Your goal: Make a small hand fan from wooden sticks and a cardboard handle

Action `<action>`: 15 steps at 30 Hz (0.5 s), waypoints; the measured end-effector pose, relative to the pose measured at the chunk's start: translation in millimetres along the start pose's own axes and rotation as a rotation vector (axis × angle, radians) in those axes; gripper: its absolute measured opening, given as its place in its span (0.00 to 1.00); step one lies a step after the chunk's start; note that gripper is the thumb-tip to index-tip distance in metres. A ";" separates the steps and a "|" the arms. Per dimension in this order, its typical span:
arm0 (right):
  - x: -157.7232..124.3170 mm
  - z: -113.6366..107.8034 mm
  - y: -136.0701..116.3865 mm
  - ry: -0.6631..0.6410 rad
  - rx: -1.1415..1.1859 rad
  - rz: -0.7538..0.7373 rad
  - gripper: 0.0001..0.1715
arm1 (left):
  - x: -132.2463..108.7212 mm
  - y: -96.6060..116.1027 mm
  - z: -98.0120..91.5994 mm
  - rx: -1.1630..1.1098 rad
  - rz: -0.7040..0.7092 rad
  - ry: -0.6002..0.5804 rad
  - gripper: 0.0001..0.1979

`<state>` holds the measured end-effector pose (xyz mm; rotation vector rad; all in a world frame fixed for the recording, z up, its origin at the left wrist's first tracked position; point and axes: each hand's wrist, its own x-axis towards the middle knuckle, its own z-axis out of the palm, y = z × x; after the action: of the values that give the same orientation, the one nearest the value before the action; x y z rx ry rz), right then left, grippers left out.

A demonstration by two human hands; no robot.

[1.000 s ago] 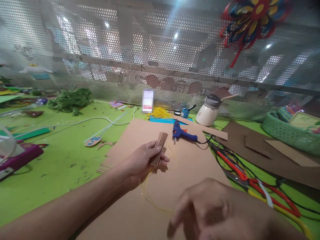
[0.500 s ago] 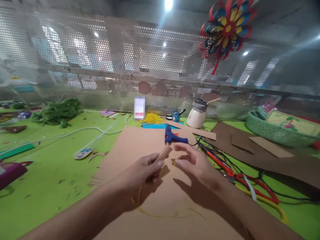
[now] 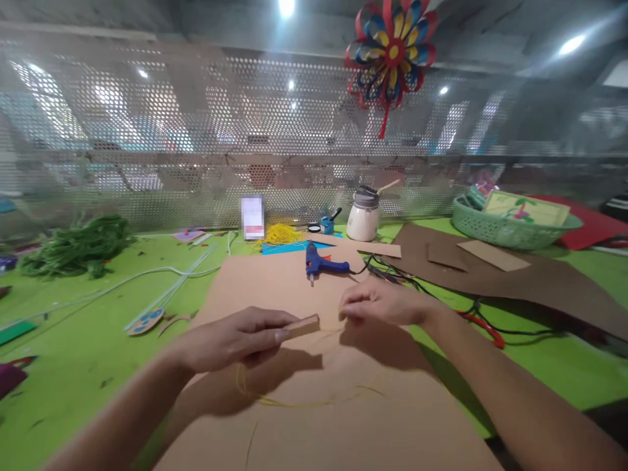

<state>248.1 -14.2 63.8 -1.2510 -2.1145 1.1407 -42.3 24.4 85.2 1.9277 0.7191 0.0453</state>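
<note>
My left hand is closed round a small, narrow piece of brown cardboard, its end pointing right. Opposite it, my right hand pinches a thin yellow strand that runs toward the cardboard's end. More yellow strand hangs from beneath my left hand and lies in a loose curve on the large tan cardboard sheet. Just beyond both hands, a blue glue gun rests on the sheet. The fingers under the left hand are partly hidden.
Behind the glue gun are a yellow strand pile, a small blue paint pot and a white jar. A green basket stands right, near dark brown card. Red-handled scissors lie by my right forearm; green strands lie left.
My right hand has gone from loosely spread to pinching the yellow strand, which now stretches between the hands. The cardboard piece has turned flatter. The view has shifted to the right.
</note>
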 end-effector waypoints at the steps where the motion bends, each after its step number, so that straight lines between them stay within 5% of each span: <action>1: -3.5 -8.9 -0.7 0.033 -0.034 0.008 0.13 | -3.0 0.7 -3.8 0.022 -0.011 0.016 0.23; 7: -23.4 -50.0 6.9 0.194 -0.174 0.041 0.13 | -15.9 -1.0 -22.7 0.175 -0.037 0.209 0.22; 15: -36.0 -72.8 21.4 0.301 -0.214 0.031 0.14 | -20.3 -5.3 -33.2 0.117 -0.193 0.378 0.21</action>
<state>327.9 -8.4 89.3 -1.4536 -2.0312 0.6969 -72.6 42.8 101.9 1.9732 1.1800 0.2579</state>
